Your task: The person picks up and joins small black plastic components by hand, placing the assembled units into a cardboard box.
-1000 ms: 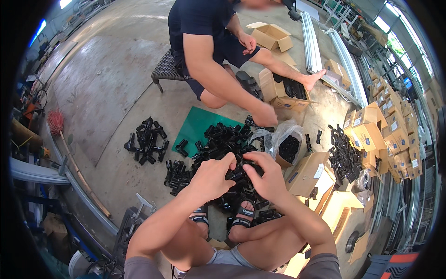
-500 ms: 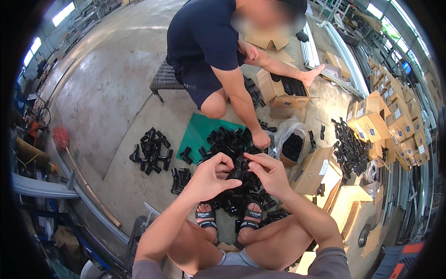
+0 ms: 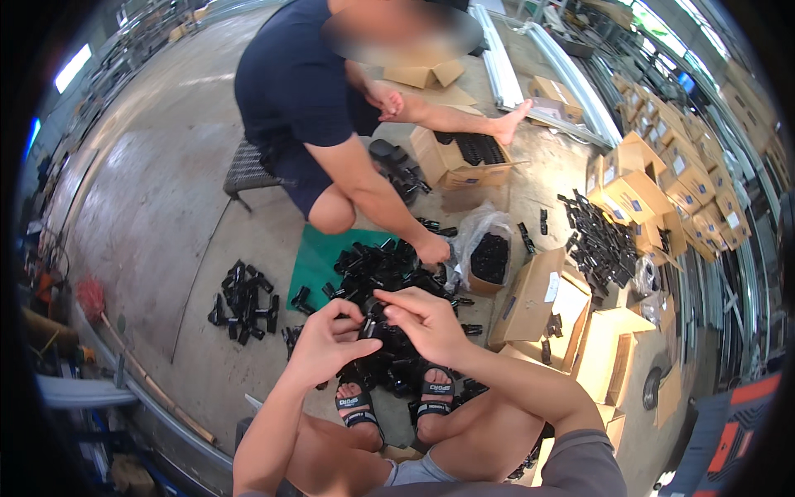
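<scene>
A black plastic pipe-like fitting (image 3: 372,321) sits between my hands, above a heap of similar black fittings (image 3: 364,269). My left hand (image 3: 330,341) curls its thumb and fingers round it from the left. From the right, my right hand (image 3: 426,323) has its thumb and fingertips closed together at the fitting's upper end. Whatever is in that pinch is too small and dark to make out. Under the heap's far part lies a green sheet (image 3: 305,258). Across from me a co-worker's hand (image 3: 432,251) reaches down to the heap's far right side.
A smaller pile of fittings (image 3: 245,302) lies at the left. At the right stand a bag-lined box (image 3: 489,257) of black parts, open cartons (image 3: 530,298) and another black pile (image 3: 598,240). My sandalled feet (image 3: 358,406) flank the heap's near edge. A broom (image 3: 149,369) lies far left.
The whole view has shifted, so the scene sits further left and slightly higher. My hands stay together at the black fitting. The co-worker's hand stays by the heap.
</scene>
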Demonstrator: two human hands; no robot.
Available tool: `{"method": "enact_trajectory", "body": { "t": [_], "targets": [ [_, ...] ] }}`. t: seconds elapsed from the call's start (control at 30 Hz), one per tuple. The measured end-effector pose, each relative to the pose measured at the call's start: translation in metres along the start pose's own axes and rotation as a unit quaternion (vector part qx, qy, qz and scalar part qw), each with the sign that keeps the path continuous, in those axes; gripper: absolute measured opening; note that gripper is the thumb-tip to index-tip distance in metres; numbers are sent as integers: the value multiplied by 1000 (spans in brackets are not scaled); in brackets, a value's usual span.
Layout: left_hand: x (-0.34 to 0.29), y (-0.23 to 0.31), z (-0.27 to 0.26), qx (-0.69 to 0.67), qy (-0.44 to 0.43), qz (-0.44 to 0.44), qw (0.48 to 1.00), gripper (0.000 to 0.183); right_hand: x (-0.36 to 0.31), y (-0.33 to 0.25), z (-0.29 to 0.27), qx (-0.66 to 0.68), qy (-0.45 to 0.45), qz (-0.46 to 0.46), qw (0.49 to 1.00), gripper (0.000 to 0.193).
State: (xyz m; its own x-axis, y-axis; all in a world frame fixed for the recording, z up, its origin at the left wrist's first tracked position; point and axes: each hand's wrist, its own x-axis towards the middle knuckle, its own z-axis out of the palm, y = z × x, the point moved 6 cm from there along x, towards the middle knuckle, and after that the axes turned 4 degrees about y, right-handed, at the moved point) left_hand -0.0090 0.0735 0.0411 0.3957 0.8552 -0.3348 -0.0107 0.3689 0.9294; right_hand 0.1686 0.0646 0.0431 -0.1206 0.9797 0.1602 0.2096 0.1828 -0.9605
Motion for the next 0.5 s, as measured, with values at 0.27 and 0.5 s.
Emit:
{"method": "enact_trajectory", "body": {
  "t": [0.27,0.5],
  "targets": [
    [0,4,-28,-37,109,23,993,41,-10,59,28,71,-14,94,993,62],
    [2,22,-32,6,177,56,983,41,48,285,-55,-489,-142,181,841,27]
  ]
}}
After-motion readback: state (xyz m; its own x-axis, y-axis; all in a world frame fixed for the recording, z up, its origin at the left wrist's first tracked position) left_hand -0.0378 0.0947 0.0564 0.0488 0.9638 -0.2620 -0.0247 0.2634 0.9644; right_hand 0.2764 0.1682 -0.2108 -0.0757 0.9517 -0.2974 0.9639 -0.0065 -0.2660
